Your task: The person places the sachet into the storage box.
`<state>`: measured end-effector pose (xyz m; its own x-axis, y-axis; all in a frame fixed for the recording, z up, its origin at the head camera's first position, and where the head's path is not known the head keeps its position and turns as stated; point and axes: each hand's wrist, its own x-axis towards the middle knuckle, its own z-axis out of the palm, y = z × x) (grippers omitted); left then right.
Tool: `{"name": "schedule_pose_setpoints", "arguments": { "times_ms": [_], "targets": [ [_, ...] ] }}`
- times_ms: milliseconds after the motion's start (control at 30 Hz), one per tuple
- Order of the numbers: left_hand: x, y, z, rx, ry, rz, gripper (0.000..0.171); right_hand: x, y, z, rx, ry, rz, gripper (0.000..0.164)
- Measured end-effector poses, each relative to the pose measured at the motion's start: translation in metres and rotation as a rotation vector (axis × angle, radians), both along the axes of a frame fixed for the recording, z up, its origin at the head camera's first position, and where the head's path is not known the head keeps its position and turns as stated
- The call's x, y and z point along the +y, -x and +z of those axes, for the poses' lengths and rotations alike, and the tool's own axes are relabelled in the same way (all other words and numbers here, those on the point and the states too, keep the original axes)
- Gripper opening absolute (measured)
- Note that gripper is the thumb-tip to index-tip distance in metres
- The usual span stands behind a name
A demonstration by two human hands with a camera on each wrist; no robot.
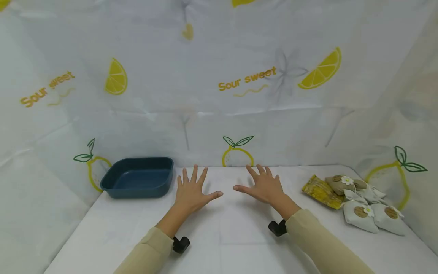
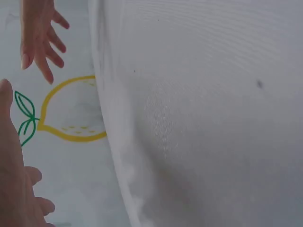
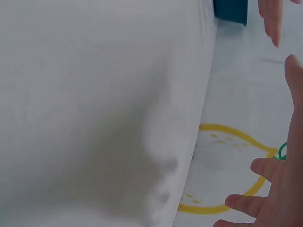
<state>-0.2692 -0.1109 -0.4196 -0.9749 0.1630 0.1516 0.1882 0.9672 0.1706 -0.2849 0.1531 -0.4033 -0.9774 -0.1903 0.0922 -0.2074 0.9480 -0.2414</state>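
Both hands hover over the white table with fingers spread and nothing in them. The left hand is nearest the dark blue basin, which stands at the back left. To the right, the right hand has its thumb pointing toward the left hand's thumb. Beyond it, at the right side of the table, lie a yellow packet, a brown pouch and several white pouches with flower trims. In the right wrist view, part of the basin shows at the top.
A white cloth printed with lemons hangs behind the table and at its sides. Each wrist wears a small black camera, the left one and the right one. The pouches overlap one another in a cluster near the right edge.
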Motion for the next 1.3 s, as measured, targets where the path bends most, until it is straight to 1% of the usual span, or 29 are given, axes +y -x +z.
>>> {"name": "schedule_pose_setpoints", "arguments": {
  "times_ms": [100,200,300,367,433,467,567,633,700,767,833,900,967,1033,1100,1167,1233,1300],
  "targets": [
    [-0.009,-0.008,0.006,0.037,-0.047,-0.039,0.100,-0.009,0.001,0.003,0.001,0.063,0.022,0.103],
    [-0.022,-0.015,0.012,0.083,-0.096,-0.060,0.092,-0.020,0.001,0.007,-0.007,0.160,0.044,0.101],
    [-0.042,-0.020,0.016,0.150,-0.148,-0.057,0.083,-0.035,0.002,0.011,-0.031,0.295,0.053,0.100],
    [-0.058,-0.022,0.016,0.212,-0.181,-0.041,0.077,-0.046,0.003,0.011,-0.043,0.379,0.063,0.099],
    [-0.077,-0.023,0.016,0.270,-0.218,0.009,0.070,-0.059,0.003,0.010,-0.047,0.451,0.076,0.097],
    [-0.087,-0.022,0.016,0.301,-0.246,0.044,0.067,-0.066,0.003,0.009,-0.048,0.484,0.086,0.096],
    [-0.119,-0.022,0.014,0.394,-0.343,0.176,0.063,-0.087,0.003,0.005,-0.047,0.559,0.125,0.093],
    [-0.140,-0.020,0.014,0.452,-0.434,0.255,0.063,-0.101,0.003,0.003,-0.049,0.592,0.150,0.091],
    [-0.158,-0.018,0.013,0.493,-0.540,0.301,0.064,-0.114,0.003,0.000,-0.064,0.615,0.171,0.090],
    [-0.172,-0.017,0.011,0.513,-0.626,0.331,0.066,-0.128,0.005,-0.004,-0.077,0.628,0.190,0.089],
    [-0.183,-0.017,0.008,0.524,-0.695,0.368,0.068,-0.141,0.006,-0.008,-0.093,0.653,0.197,0.090],
    [-0.191,-0.020,0.002,0.514,-0.739,0.431,0.073,-0.155,0.005,-0.011,-0.108,0.704,0.206,0.089],
    [-0.198,-0.023,-0.005,0.486,-0.787,0.507,0.078,-0.171,0.003,-0.016,-0.118,0.746,0.217,0.089],
    [-0.202,-0.025,-0.013,0.433,-0.858,0.553,0.081,-0.185,0.001,-0.021,-0.128,0.784,0.226,0.087],
    [-0.206,-0.024,-0.020,0.378,-0.923,0.567,0.083,-0.196,0.000,-0.026,-0.140,0.803,0.232,0.085],
    [-0.210,-0.022,-0.023,0.335,-0.972,0.549,0.083,-0.206,-0.001,-0.029,-0.156,0.818,0.225,0.083],
    [-0.216,-0.021,-0.023,0.321,-0.988,0.537,0.083,-0.216,-0.001,-0.028,-0.177,0.851,0.230,0.081],
    [-0.225,-0.023,-0.020,0.311,-0.974,0.545,0.083,-0.229,-0.001,-0.025,-0.202,0.882,0.239,0.082]
  ]
}}
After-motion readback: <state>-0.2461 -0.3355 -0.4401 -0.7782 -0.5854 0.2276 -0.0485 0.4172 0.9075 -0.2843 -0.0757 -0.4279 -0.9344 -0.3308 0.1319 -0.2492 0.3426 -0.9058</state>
